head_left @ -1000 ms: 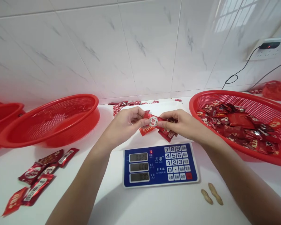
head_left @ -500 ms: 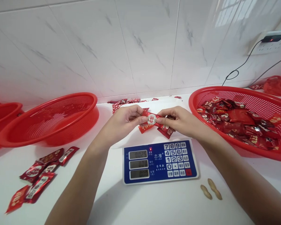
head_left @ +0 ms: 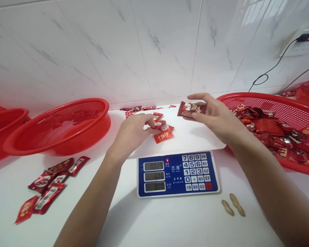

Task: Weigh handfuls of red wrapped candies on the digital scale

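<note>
- Left hand (head_left: 136,133) touches red wrapped candies (head_left: 164,127) inside the scale pan's (head_left: 195,137) front edge, grip unclear; a nudge could scatter them.
- Right hand (head_left: 216,118) pinches a maroon packet (head_left: 190,109) toward the pan's back-right corner; slack fingertips could drop it.

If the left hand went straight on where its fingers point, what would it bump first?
Probably the red packets on the white tray, right by the left hand; it may be touching them.

Bright, diffuse light; window glare (head_left: 257,12) on wall tiles (head_left: 167,51) beyond my right hand (head_left: 217,118); soft shadow (head_left: 126,212) below my left hand (head_left: 134,133); edges stretched
</note>
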The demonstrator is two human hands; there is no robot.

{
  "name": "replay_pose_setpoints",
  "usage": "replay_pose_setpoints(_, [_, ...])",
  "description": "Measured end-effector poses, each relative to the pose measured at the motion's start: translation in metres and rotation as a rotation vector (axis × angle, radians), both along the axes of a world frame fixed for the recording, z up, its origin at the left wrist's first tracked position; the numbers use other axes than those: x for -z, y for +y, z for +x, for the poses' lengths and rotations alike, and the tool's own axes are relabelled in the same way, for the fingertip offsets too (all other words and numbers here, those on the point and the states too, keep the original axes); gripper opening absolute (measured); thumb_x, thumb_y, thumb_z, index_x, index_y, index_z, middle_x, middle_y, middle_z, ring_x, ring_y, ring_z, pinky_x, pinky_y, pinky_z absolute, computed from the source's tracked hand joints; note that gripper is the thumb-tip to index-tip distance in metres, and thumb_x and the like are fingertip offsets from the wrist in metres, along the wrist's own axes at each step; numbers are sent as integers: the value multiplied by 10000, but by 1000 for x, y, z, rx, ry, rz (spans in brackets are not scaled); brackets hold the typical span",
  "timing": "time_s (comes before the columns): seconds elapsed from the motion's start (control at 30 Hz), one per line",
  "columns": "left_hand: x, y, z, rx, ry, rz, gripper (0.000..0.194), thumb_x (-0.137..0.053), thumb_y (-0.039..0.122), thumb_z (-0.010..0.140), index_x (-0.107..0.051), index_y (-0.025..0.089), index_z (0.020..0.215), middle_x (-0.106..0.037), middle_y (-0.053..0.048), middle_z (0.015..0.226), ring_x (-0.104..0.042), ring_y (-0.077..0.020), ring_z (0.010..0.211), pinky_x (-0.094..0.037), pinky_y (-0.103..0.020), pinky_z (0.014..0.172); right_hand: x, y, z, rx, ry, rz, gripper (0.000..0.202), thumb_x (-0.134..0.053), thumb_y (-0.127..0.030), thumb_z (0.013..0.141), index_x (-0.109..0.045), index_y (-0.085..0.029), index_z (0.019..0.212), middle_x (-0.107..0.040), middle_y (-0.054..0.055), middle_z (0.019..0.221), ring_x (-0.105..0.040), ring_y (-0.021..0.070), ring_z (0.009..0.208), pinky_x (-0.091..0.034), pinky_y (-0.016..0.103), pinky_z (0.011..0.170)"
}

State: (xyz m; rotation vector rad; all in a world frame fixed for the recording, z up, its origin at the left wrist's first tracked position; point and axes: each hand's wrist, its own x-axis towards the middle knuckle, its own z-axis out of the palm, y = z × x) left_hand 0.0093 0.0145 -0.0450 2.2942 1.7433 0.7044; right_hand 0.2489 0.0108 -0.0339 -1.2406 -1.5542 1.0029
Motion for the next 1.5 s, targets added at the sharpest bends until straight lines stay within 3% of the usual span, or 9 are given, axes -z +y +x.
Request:
replay_pose_setpoints(0.13, [-1, -3, 3, 82, 33, -17, 184, -600, 202, 879, -763, 281, 911, -770, -11, 1048, -678, -276, 987, -487, -390, 878, -1, -2, -9, -42, 154, -44, 319, -672, -90, 861, -546, -181, 1139, -687, 32, 945, -732, 161, 847, -618, 317, 837])
replay_pose_setpoints(0.23, [-8, -9, 9, 95, -210, 31, 216, -539, 303, 967, -746, 242, 953, -778, -42, 1006, -699, -253, 969, -519, -382, 896, 1, -2, -12, -148, 150, -109, 229, -690, -77, 849, -581, -168, 1029, -701, 40, 908, -751, 163, 792, -643, 318, 820])
replay_pose_setpoints(0.4, [-15, -14, 15, 257, -582, -188, 294, -595, 443, 964, -727, 183, 924, -777, -71, 922, -733, -221, 893, -579, -335, 841, 2, -3, -14, -267, 184, -167, 144, -702, -76, 854, -617, -156, 938, -734, 34, 822, -748, 146, 756, -646, 304, 809])
replay_pose_setpoints(0.9, [-20, -14, 11, 306, -459, -144, 155, -689, 326, 845, -720, 185, 790, -744, -33, 808, -689, -176, 750, -573, -292, 724, -3, -6, -8, -402, 258, -260, 173, -806, -287, 843, -698, -154, 861, -768, 46, 814, -754, 145, 760, -634, 274, 785])
replay_pose_setpoints(1.07, [-21, -15, 12, 313, -433, -107, 140, -684, 314, 857, -720, 201, 783, -732, -11, 775, -680, -165, 733, -555, -266, 688, -1, -5, -8, -411, 231, -239, 87, -715, -233, 917, -689, -153, 892, -771, 57, 862, -758, 152, 781, -626, 279, 789])
replay_pose_setpoints(1.17, [-18, -18, 15, 265, -443, 15, 84, -683, 263, 883, -720, 216, 824, -742, 8, 807, -690, -165, 771, -553, -271, 725, 0, -5, -7, -404, 204, -182, 170, -659, -322, 971, -699, -157, 971, -772, 74, 982, -754, 149, 813, -620, 253, 747])
replay_pose_setpoints(1.3, [-10, -19, 20, 213, -347, 418, 98, -687, 174, 904, -724, 243, 845, -752, 21, 855, -690, -177, 842, -539, -309, 811, 0, -7, -7, -399, 191, -140, 395, -605, -539, 968, -724, -167, 1026, -761, 95, 1018, -715, 143, 737, -602, 252, 632])
replay_pose_setpoints(1.4, [-7, -18, 19, 276, -180, 637, 171, -672, 149, 919, -750, 264, 821, -748, 6, 867, -676, -187, 844, -524, -333, 796, -1, -7, -6, -393, 243, -152, 344, -657, -471, 949, -713, -156, 1076, -751, 81, 960, -700, 133, 726, -602, 251, 653])
replay_pose_setpoints(1.5, [-10, -16, 15, 374, -163, 555, 98, -726, 200, 896, -767, 281, 857, -752, -6, 941, -670, -205, 929, -523, -355, 865, -4, -6, -3, -349, 200, -142, 312, -766, -286, 873, -680, -149, 1139, -717, 29, 876, -704, 118, 760, -608, 236, 736])
